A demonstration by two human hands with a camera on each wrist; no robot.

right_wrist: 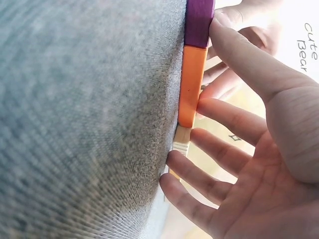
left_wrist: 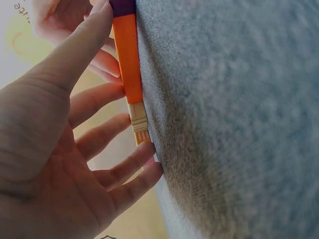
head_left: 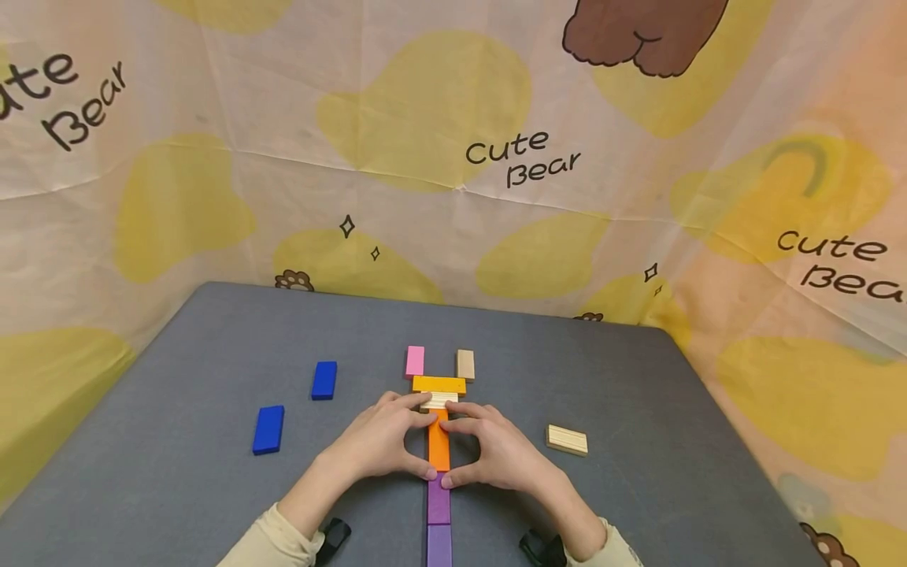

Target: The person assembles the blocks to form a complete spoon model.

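A line of flat wooden blocks lies on the table: a lighter purple block [head_left: 439, 545] in front, a purple block [head_left: 438, 505], an orange block [head_left: 438, 445] and a natural-wood block [head_left: 443, 400]. Crosswise beyond sits a yellow-orange block [head_left: 439, 385]. My left hand [head_left: 379, 441] is along the line's left side, my right hand [head_left: 506, 449] along its right. Both thumbs touch the purple block near its joint with the orange one. In the wrist views, the fingers of the left hand [left_wrist: 65, 164] and right hand [right_wrist: 254, 164] are spread beside the orange and natural-wood blocks.
Past the crosswise block lie a pink block [head_left: 415, 361] and a pale wood block [head_left: 464, 365]. Two blue blocks, one farther [head_left: 324, 380] and one nearer [head_left: 268, 430], lie left. Another wood block [head_left: 567, 440] is at right. A printed cloth [head_left: 425, 110] hangs behind the grey table [head_left: 177, 378].
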